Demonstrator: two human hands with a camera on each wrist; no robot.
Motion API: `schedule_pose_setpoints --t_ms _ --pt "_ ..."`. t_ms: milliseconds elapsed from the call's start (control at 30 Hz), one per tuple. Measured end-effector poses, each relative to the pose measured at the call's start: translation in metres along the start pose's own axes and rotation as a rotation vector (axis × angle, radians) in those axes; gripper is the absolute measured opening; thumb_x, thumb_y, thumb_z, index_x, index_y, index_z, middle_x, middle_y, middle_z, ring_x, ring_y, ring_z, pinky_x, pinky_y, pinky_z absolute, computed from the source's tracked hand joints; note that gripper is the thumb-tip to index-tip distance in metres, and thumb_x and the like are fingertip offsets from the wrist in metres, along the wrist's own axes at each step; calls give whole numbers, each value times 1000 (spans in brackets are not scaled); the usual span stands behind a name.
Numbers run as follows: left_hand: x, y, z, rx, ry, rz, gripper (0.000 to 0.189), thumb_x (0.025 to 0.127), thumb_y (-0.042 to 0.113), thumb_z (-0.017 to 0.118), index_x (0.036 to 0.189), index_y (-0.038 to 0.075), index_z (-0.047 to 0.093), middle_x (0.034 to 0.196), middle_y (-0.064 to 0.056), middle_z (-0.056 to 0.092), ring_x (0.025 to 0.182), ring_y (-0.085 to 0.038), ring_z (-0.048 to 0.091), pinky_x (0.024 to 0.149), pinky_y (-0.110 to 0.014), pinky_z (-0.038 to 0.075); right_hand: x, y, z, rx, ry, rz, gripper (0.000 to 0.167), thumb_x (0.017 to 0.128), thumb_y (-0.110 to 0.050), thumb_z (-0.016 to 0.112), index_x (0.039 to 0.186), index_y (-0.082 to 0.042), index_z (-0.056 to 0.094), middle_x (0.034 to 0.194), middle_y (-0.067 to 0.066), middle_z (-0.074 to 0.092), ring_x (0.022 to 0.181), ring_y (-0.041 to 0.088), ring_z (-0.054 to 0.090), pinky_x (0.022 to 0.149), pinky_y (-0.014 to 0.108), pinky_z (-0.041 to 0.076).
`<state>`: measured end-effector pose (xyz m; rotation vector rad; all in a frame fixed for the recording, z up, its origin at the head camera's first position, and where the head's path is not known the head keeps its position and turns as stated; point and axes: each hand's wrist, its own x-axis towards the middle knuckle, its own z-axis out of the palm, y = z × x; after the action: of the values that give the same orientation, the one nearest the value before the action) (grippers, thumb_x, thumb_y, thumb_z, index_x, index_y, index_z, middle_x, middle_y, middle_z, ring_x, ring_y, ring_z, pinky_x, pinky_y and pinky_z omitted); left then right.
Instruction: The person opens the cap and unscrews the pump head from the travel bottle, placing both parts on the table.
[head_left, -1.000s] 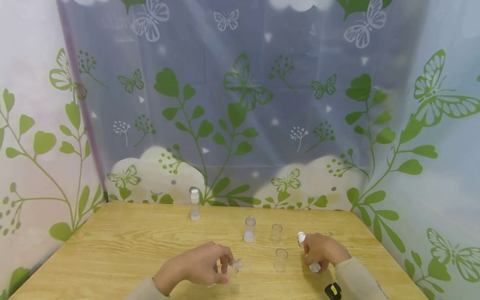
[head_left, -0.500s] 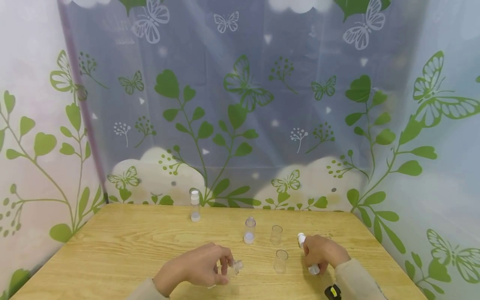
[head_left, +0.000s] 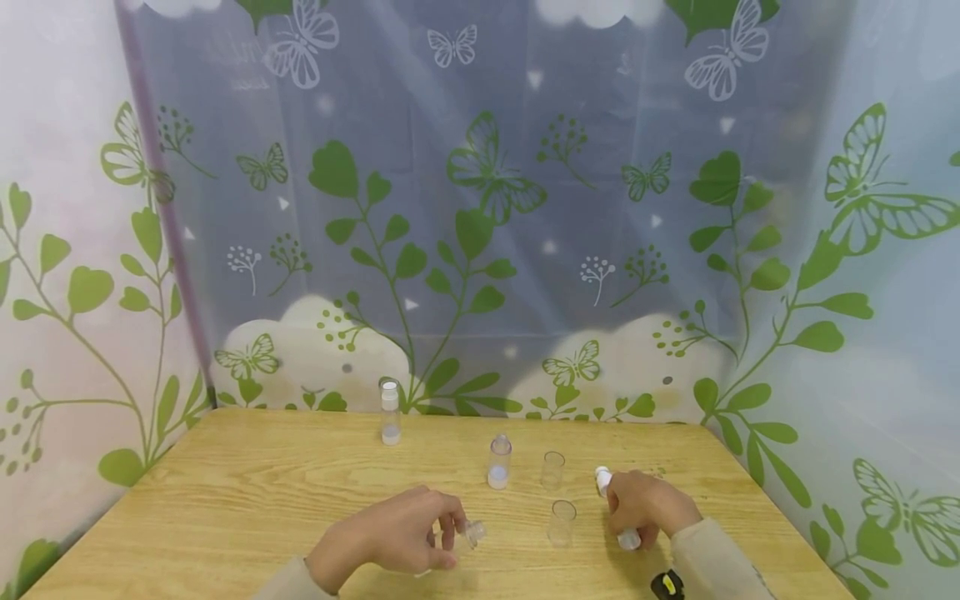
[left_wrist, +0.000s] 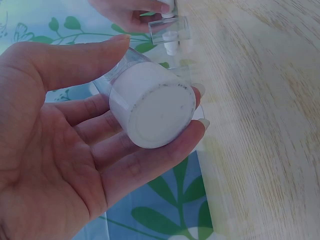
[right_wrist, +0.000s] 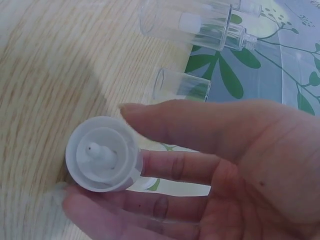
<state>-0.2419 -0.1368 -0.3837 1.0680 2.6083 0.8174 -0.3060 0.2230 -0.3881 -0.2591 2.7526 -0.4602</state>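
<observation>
My left hand (head_left: pixel 408 529) holds a small clear bottle (head_left: pixel 474 533) just above the table, its open neck pointing right. In the left wrist view the bottle's white base (left_wrist: pixel 162 116) faces the camera, between thumb and fingers. My right hand (head_left: pixel 651 502) pinches a white pump head (right_wrist: pixel 102 154) low over the table. Its hollow underside, with a small nub inside, shows in the right wrist view. Past the right fingers lies another white pump piece (head_left: pixel 603 480), partly hidden by the hand.
Two clear caps (head_left: pixel 561 525) (head_left: pixel 552 471) stand between the hands. Farther back is a clear bottle (head_left: pixel 498 463) without a pump. A bottle with a white top (head_left: pixel 390 414) stands near the back edge. Patterned curtains (head_left: pixel 465 250) enclose the wooden table (head_left: pixel 285 467).
</observation>
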Motion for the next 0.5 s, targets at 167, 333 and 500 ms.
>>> schedule_pose_setpoints --t_ms 167,333,500 --pt "0 0 0 0 -3 -10 30 90 15 78 117 8 69 92 9 72 75 4 64 76 -17 54 0 1 0 21 -6 -1 13 80 2 71 83 -6 62 80 11 63 57 23 71 55 32 60" --pt "1 0 0 -9 -9 -22 29 90 16 78 117 9 69 92 10 72 75 4 64 76 -18 54 1 1 0 31 -14 -10 14 81 2 71 88 -6 63 82 11 63 60 23 71 56 33 61" --pt "0 0 0 -17 -9 -18 30 89 15 79 116 8 69 93 6 73 75 3 65 75 -18 54 0 1 0 40 -9 -19 14 80 3 71 88 -5 63 82 12 62 60 24 70 56 33 61"
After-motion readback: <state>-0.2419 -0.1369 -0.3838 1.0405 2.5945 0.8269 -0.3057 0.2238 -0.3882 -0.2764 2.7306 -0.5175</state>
